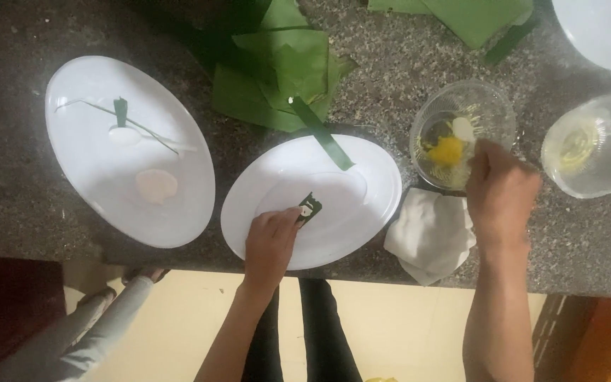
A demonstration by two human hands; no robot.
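My left hand (pixel 271 240) rests on the middle white oval plate (pixel 369 205), fingertips pinching a small green leaf piece (pixel 310 207). A long green leaf strip (pixel 323 134) lies over that plate's far rim. My right hand (pixel 500 191) reaches into a clear glass bowl (pixel 493 110) that holds a yellow filling (pixel 447 150) and a white piece (pixel 463 128); whether the fingers hold anything is hidden.
A second white oval plate (pixel 86 163) on the left carries a white spoon (pixel 125 135), thin leaf strips and a pale round piece (pixel 155 186). Folded banana leaves (pixel 284 71) lie behind. Another glass bowl (pixel 592 145), a white cloth (pixel 429 237) and a plate corner (pixel 602 28) stand right.
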